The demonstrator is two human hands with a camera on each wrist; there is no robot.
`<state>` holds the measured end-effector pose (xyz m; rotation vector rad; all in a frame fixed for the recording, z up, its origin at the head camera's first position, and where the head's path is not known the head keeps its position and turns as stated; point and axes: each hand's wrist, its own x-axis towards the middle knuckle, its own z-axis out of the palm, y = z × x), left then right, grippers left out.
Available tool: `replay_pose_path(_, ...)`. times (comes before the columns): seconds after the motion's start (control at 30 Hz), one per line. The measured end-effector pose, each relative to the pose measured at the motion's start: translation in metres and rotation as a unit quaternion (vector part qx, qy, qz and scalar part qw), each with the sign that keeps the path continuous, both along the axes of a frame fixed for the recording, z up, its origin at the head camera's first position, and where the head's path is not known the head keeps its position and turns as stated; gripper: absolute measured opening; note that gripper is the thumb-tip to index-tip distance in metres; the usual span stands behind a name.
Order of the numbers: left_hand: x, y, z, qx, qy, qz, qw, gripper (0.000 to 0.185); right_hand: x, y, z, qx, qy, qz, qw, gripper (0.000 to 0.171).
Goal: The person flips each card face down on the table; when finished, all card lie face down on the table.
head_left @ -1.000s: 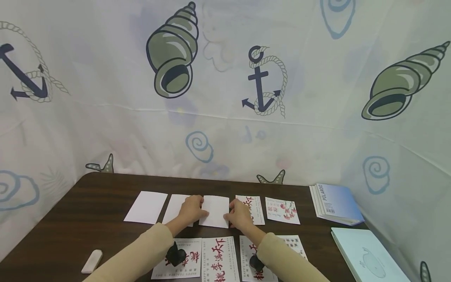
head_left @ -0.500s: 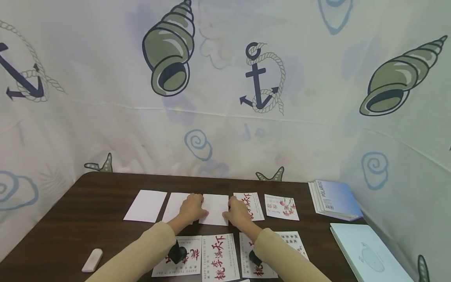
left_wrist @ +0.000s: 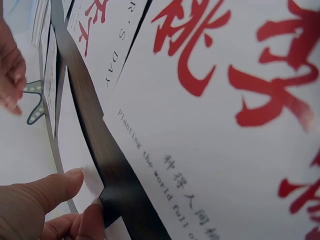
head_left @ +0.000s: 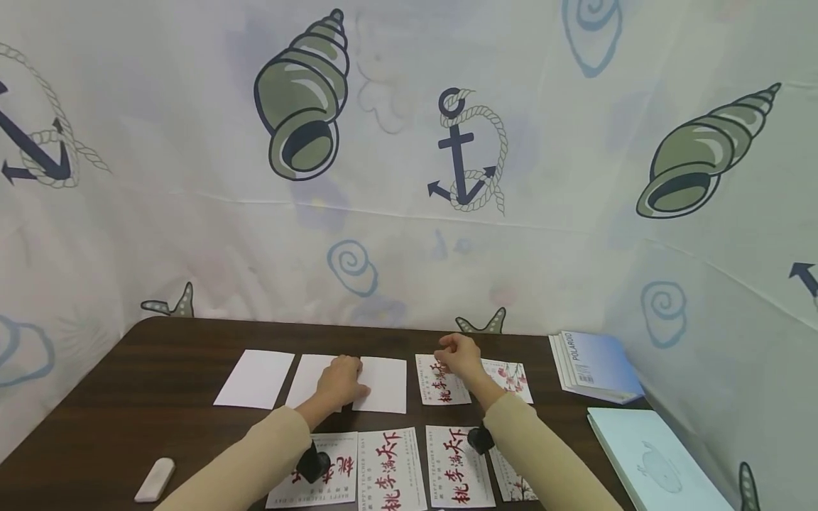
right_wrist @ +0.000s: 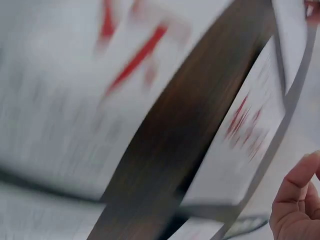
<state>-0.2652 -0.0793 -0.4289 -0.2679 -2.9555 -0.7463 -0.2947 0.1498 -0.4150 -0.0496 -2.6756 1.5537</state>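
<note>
My left hand point(head_left: 340, 380) is low between two blank white cards in the back row. Its thumb and index finger pinch the left edge of the right-hand blank card point(head_left: 387, 385), also seen as a white sheet point(left_wrist: 80, 150) in the left wrist view. The other blank card point(head_left: 307, 376) is partly covered by that hand. Raised over the back row, my right hand point(head_left: 461, 358) has loosely bent fingers with nothing between them. Below it lies a card with red lettering point(head_left: 441, 387). A flower card point(head_left: 519, 377) sits partly behind the right wrist.
Another blank card point(head_left: 254, 380) lies at the left. Several printed cards point(head_left: 391, 468) form a front row, partly under the sleeves. A white eraser-like block point(head_left: 155, 480) rests front left. Blue booklets point(head_left: 597, 365) and a pale green book point(head_left: 658, 461) lie at the right.
My right hand has let go of the blank card's right edge and moved right and up, over the red-lettered card. My left hand stays at the blank card's left edge.
</note>
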Motion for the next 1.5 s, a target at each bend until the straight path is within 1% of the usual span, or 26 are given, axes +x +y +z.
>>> replay_pose_path(0.1,-0.001,-0.001,0.000,0.000,-0.003,-0.002,1.0000,0.026,-0.008,0.016,-0.005,0.040,-0.013,-0.019,0.999,0.028)
replay_pose_path(0.23,-0.002,-0.001,-0.001,0.005,-0.007,-0.001,1.0000,0.028,-0.014,0.028,-0.014,0.095,-0.026,-0.024,0.995,0.034)
replay_pose_path(0.3,-0.002,-0.001,-0.001,0.008,-0.006,-0.002,1.0000,0.030,-0.016,0.031,-0.017,0.115,-0.031,-0.021,0.993,0.037)
replay_pose_path(0.37,-0.002,-0.001,-0.001,0.009,-0.003,-0.004,0.9999,0.031,-0.019,0.033,-0.019,0.125,-0.034,-0.018,0.991,0.039)
replay_pose_path(0.47,-0.002,-0.001,-0.001,0.008,0.004,-0.006,0.9999,0.034,-0.022,0.035,-0.018,0.150,-0.038,-0.010,0.988,0.042)
replay_pose_path(0.6,-0.004,0.000,-0.002,0.000,0.008,-0.013,0.9999,0.035,-0.024,0.039,-0.017,0.188,-0.030,0.006,0.982,0.039)
replay_pose_path(0.7,-0.007,0.000,-0.002,0.000,0.002,-0.015,0.9999,0.036,-0.025,0.040,-0.015,0.208,-0.029,0.018,0.978,0.034)
replay_pose_path(0.8,-0.010,0.000,-0.001,0.011,0.000,-0.015,0.9998,0.034,-0.026,0.040,-0.013,0.212,-0.038,0.022,0.976,0.034)
replay_pose_path(0.87,-0.012,0.000,-0.001,0.028,0.003,-0.015,0.9995,0.025,-0.027,0.041,-0.013,0.212,-0.042,0.021,0.976,0.035)
replay_pose_path(0.93,-0.014,0.001,0.000,0.054,0.010,-0.016,0.9984,0.023,-0.027,0.040,-0.013,0.209,-0.043,0.021,0.977,0.038)
replay_pose_path(1.0,-0.016,0.003,0.001,0.088,0.010,-0.016,0.9959,0.028,-0.027,0.039,-0.014,0.205,-0.038,0.024,0.978,0.039)
replay_pose_path(1.07,-0.021,0.011,0.003,0.133,0.002,-0.021,0.9909,0.032,-0.027,0.041,-0.015,0.207,-0.024,0.028,0.978,0.039)
replay_pose_path(1.13,-0.027,0.020,0.004,0.177,-0.019,-0.023,0.9837,0.032,-0.026,0.042,-0.015,0.207,-0.011,0.033,0.978,0.039)
replay_pose_path(1.23,-0.036,0.037,0.005,0.223,-0.045,-0.031,0.9732,0.033,-0.025,0.043,-0.017,0.208,0.007,0.035,0.977,0.039)
replay_pose_path(1.4,-0.051,0.063,0.004,0.270,-0.081,-0.023,0.9591,0.035,-0.025,0.045,-0.022,0.195,0.027,0.032,0.980,0.038)
replay_pose_path(1.5,-0.058,0.075,0.001,0.284,-0.090,-0.014,0.9544,0.035,-0.025,0.046,-0.024,0.190,0.054,0.032,0.980,0.037)
